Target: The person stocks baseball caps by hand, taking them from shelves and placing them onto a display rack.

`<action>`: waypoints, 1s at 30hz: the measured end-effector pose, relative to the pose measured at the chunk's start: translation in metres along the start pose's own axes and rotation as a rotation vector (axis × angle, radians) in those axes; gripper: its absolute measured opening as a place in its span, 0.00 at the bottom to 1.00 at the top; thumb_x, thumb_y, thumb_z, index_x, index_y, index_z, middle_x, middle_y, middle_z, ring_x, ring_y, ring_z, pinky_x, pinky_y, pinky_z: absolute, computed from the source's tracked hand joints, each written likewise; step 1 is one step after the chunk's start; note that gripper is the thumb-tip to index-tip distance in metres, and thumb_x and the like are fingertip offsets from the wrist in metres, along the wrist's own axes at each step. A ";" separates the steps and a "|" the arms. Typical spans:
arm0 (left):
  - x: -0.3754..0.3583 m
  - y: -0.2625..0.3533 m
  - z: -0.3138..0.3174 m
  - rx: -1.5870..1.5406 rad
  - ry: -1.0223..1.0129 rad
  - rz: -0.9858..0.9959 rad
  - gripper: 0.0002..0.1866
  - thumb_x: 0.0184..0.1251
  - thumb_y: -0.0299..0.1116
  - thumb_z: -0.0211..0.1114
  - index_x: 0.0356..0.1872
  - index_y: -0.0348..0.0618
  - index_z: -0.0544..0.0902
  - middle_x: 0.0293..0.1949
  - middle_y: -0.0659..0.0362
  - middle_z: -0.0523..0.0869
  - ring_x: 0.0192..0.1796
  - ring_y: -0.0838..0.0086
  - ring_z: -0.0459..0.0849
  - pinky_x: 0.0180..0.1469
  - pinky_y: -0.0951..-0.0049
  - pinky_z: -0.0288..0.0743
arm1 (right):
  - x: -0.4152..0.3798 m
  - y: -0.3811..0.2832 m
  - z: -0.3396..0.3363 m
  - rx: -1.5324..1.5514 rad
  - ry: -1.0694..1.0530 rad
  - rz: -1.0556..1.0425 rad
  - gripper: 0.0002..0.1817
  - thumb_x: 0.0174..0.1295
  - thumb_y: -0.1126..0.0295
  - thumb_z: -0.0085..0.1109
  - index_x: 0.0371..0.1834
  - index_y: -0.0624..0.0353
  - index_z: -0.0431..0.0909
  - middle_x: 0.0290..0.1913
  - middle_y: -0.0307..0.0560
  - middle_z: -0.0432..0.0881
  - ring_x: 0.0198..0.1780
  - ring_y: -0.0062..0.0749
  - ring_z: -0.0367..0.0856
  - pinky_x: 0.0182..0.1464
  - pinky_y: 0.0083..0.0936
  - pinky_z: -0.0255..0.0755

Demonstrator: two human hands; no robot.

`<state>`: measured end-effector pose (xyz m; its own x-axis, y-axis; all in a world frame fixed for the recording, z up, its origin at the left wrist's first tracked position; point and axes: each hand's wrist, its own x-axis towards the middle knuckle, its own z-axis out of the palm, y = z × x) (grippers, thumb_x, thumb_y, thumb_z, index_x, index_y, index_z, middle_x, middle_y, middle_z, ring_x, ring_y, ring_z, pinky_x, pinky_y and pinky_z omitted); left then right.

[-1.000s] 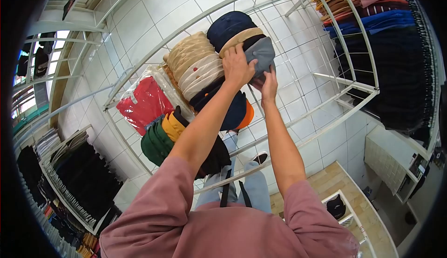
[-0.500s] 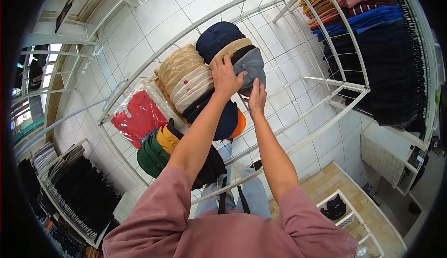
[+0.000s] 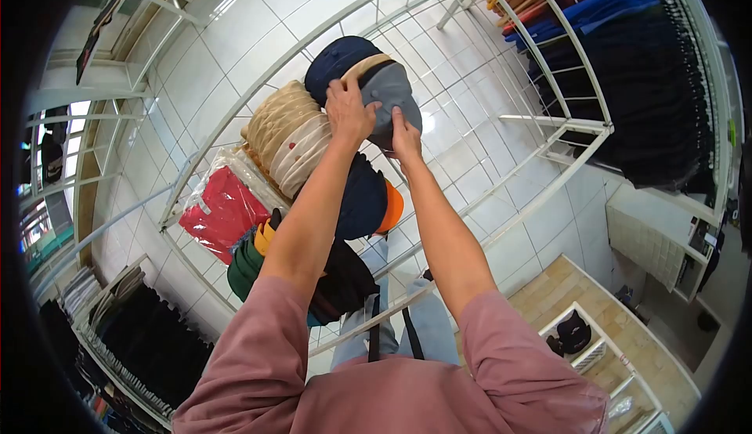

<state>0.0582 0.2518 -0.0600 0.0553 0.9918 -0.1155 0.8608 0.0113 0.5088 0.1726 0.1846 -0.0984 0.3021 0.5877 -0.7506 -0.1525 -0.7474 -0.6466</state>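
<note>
My left hand [image 3: 350, 110] rests over the side of a row of caps, its fingers on the tan cap [image 3: 366, 66] and its thumb towards the grey cap [image 3: 389, 88]. A strip of black shows between those two, and a navy cap [image 3: 337, 56] sits behind them. With my right hand [image 3: 406, 135] I grip the lower edge of the grey cap, thumb on top and fingers partly hidden beneath. Close to my left wrist are nested beige caps [image 3: 283, 117] and cream caps [image 3: 307, 144]. Below my forearms lie dark navy caps [image 3: 360, 197] and an orange cap [image 3: 393, 205].
The caps lie on a white wire rack [image 3: 587, 124] with raised rails. Left on it are red clothing in plastic [image 3: 223, 203], a green cap [image 3: 244, 265] and black caps [image 3: 345, 277]. Dark garments [image 3: 611, 105] hang at right, others [image 3: 145, 328] at lower left.
The view has shifted, so the rack and caps appear further left. The grey cap now looks broader and more turned up towards me, with both hands still on the row.
</note>
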 end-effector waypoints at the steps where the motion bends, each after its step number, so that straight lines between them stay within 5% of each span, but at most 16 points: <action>1: -0.006 0.003 -0.003 -0.001 -0.010 0.007 0.38 0.52 0.35 0.78 0.65 0.42 0.71 0.57 0.44 0.76 0.61 0.48 0.75 0.61 0.52 0.70 | -0.011 -0.008 -0.004 0.047 -0.046 0.043 0.44 0.70 0.34 0.44 0.79 0.57 0.59 0.70 0.65 0.71 0.65 0.63 0.75 0.54 0.53 0.77; 3: -0.014 0.011 -0.011 -0.018 0.158 0.204 0.35 0.53 0.33 0.77 0.64 0.44 0.73 0.58 0.44 0.74 0.64 0.48 0.72 0.63 0.53 0.69 | -0.010 -0.002 -0.010 0.053 -0.091 0.024 0.45 0.70 0.34 0.45 0.80 0.56 0.56 0.72 0.64 0.69 0.63 0.63 0.77 0.50 0.54 0.79; 5: -0.019 0.010 -0.008 -0.026 0.109 0.272 0.33 0.55 0.32 0.75 0.64 0.45 0.74 0.58 0.44 0.74 0.63 0.48 0.72 0.64 0.54 0.68 | -0.010 0.005 -0.023 0.061 -0.132 0.001 0.46 0.70 0.34 0.45 0.81 0.56 0.54 0.73 0.63 0.66 0.61 0.63 0.78 0.46 0.55 0.80; 8: -0.038 0.017 -0.016 -0.015 0.164 0.274 0.35 0.57 0.32 0.74 0.67 0.43 0.73 0.58 0.43 0.75 0.63 0.48 0.73 0.65 0.52 0.67 | -0.047 0.019 -0.045 0.293 -0.056 0.010 0.40 0.71 0.39 0.49 0.74 0.61 0.61 0.63 0.55 0.73 0.51 0.46 0.83 0.43 0.37 0.80; 13: -0.096 0.047 -0.050 -0.091 0.131 0.338 0.33 0.59 0.33 0.73 0.67 0.39 0.72 0.56 0.42 0.76 0.60 0.47 0.74 0.63 0.53 0.68 | -0.139 0.044 -0.123 0.455 -0.053 -0.023 0.34 0.73 0.52 0.56 0.75 0.60 0.61 0.65 0.58 0.70 0.54 0.42 0.81 0.51 0.33 0.78; 21: -0.267 0.157 -0.025 -0.364 -0.247 0.469 0.32 0.61 0.34 0.72 0.66 0.38 0.72 0.49 0.41 0.81 0.53 0.46 0.78 0.56 0.53 0.73 | -0.301 0.112 -0.267 0.511 0.308 -0.084 0.23 0.74 0.59 0.55 0.67 0.57 0.74 0.56 0.47 0.80 0.51 0.32 0.83 0.48 0.28 0.78; 30: -0.482 0.312 0.040 -0.346 -0.815 1.134 0.31 0.62 0.34 0.72 0.65 0.37 0.73 0.47 0.43 0.84 0.50 0.50 0.82 0.53 0.55 0.76 | -0.451 0.262 -0.392 0.900 0.791 -0.178 0.22 0.73 0.59 0.55 0.65 0.56 0.76 0.53 0.44 0.83 0.47 0.30 0.84 0.47 0.27 0.78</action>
<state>0.3203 -0.2276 0.1197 0.9853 0.1396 0.0982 -0.0005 -0.5733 0.8194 0.3650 -0.3976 0.1240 0.8292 0.0737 -0.5541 -0.5551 -0.0081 -0.8317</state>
